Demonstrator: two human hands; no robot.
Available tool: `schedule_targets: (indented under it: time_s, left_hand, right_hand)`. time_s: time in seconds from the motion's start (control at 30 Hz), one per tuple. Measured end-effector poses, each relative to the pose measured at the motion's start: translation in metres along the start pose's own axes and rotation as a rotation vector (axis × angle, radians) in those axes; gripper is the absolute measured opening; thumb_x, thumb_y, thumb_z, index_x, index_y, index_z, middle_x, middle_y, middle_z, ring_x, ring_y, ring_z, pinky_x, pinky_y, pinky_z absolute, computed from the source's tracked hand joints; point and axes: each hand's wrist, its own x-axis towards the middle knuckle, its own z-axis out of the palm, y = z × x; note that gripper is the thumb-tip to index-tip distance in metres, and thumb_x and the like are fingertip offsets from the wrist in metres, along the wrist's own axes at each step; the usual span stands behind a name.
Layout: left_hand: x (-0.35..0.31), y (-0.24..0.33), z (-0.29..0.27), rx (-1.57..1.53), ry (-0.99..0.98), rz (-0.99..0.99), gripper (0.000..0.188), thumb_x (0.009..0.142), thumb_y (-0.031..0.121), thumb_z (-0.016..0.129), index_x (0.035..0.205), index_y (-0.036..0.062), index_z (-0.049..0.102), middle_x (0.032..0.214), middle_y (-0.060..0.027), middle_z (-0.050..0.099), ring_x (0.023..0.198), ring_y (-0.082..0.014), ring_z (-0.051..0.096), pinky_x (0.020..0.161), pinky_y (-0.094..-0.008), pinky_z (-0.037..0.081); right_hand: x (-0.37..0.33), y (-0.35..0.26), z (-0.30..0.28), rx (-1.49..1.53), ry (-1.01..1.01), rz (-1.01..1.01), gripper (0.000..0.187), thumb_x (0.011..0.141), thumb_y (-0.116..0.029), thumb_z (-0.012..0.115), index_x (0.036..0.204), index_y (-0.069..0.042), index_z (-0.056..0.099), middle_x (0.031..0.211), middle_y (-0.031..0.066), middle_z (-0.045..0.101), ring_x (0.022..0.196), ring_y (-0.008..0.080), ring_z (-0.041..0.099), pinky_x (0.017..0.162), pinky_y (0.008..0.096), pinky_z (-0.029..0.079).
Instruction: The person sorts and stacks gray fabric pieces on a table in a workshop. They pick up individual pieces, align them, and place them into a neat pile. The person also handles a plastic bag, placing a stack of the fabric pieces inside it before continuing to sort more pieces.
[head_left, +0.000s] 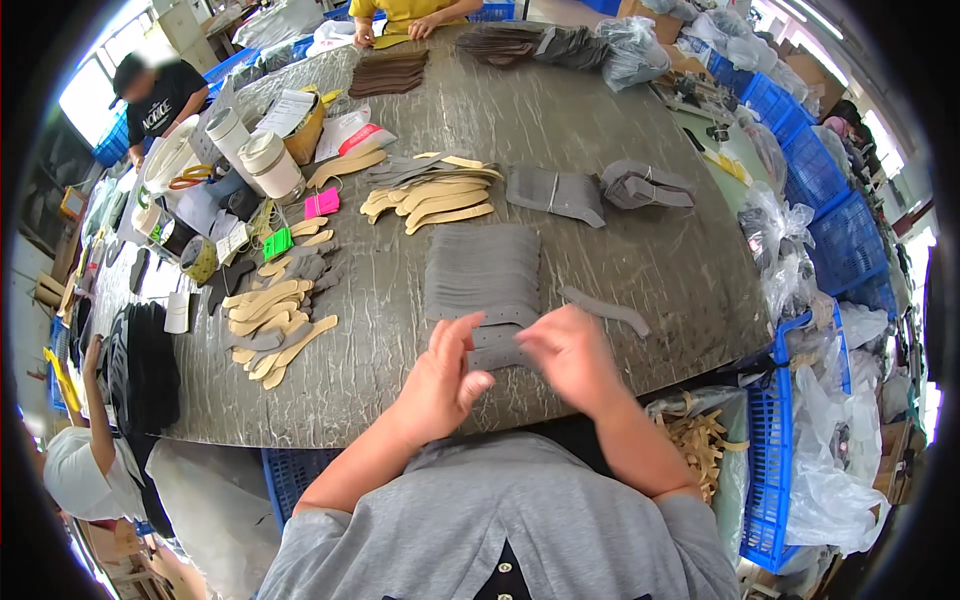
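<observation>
A neat overlapped row of dark grey curved strips (482, 268) lies in front of me. My left hand (440, 380) is over its near left part, fingers stretched and thumb apart, holding nothing. At the near right end of the row, my right hand (575, 360) is curled with its fingertips drawn together. It is slightly blurred, and whatever is between its fingers is hidden. Under and between the hands are the nearest grey strips (495, 347), with small dots along them. A single grey curved strip (607, 310) lies apart, just beyond my right hand.
Tan and grey pieces (270, 320) lie loosely at left, with another pile (435, 195) farther back. Tied grey bundles (553, 193) are beside that pile. Containers (270, 165) crowd the left edge. Blue crates (768, 450) line the right. Co-workers, one in yellow (415, 12), are around the table.
</observation>
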Motion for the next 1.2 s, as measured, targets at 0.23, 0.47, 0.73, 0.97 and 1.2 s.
schedule_targets:
  time_s: [0.23, 0.47, 0.73, 0.97, 1.2]
  left_hand:
    - [0.001, 0.018, -0.002, 0.154, -0.113, 0.062, 0.091, 0.085, 0.058, 0.059, 0.148, 0.0017, 0.027, 0.113, -0.0194, 0.049, 0.085, -0.0339, 0.062, 0.066, -0.0418, 0.055]
    - [-0.006, 0.014, -0.001, 0.054, -0.149, 0.090, 0.086, 0.088, 0.057, 0.057, 0.147, 0.0031, 0.028, 0.116, -0.0200, 0.048, 0.084, -0.0331, 0.062, 0.067, -0.0404, 0.056]
    - [0.000, 0.009, -0.017, -0.503, 0.022, -0.462, 0.032, 0.091, -0.001, 0.059, 0.123, 0.0028, 0.057, 0.101, -0.0101, 0.059, 0.071, -0.0170, 0.060, 0.061, -0.0256, 0.051]
    - [0.020, 0.006, -0.034, -0.055, 0.022, 0.129, 0.021, 0.079, -0.004, 0.072, 0.097, 0.0061, 0.069, 0.091, -0.0060, 0.063, 0.072, -0.0145, 0.062, 0.060, -0.0265, 0.049]
    - [-0.010, -0.020, -0.052, -0.303, 0.172, -0.651, 0.004, 0.085, 0.003, 0.071, 0.085, -0.0007, 0.071, 0.069, -0.0007, 0.065, 0.062, -0.0060, 0.057, 0.055, -0.0218, 0.045]
  right_hand:
    - [0.000, -0.042, 0.030, 0.449, -0.283, 0.187, 0.010, 0.082, -0.007, 0.067, 0.088, 0.000, 0.070, 0.082, 0.0146, 0.068, 0.071, 0.0291, 0.065, 0.065, 0.0373, 0.050]
    - [0.000, -0.036, 0.028, 0.770, -0.417, 0.344, 0.006, 0.085, -0.002, 0.066, 0.086, 0.000, 0.071, 0.082, 0.0080, 0.070, 0.070, 0.0124, 0.062, 0.062, 0.0284, 0.047]
    - [-0.009, -0.024, 0.048, 1.368, -0.190, 0.489, 0.009, 0.094, -0.005, 0.050, 0.094, -0.004, 0.059, 0.086, -0.0012, 0.060, 0.078, 0.0061, 0.052, 0.072, 0.0228, 0.043]
    - [-0.002, -0.028, 0.039, 1.652, -0.036, 0.600, 0.013, 0.093, -0.002, 0.045, 0.094, -0.003, 0.058, 0.096, 0.0088, 0.063, 0.094, 0.0224, 0.063, 0.090, 0.0361, 0.051]
    - [-0.020, 0.039, -0.042, 1.390, 0.360, 0.645, 0.008, 0.090, -0.003, 0.050, 0.096, -0.009, 0.050, 0.076, 0.0008, 0.050, 0.056, 0.0076, 0.040, 0.049, 0.0237, 0.033]
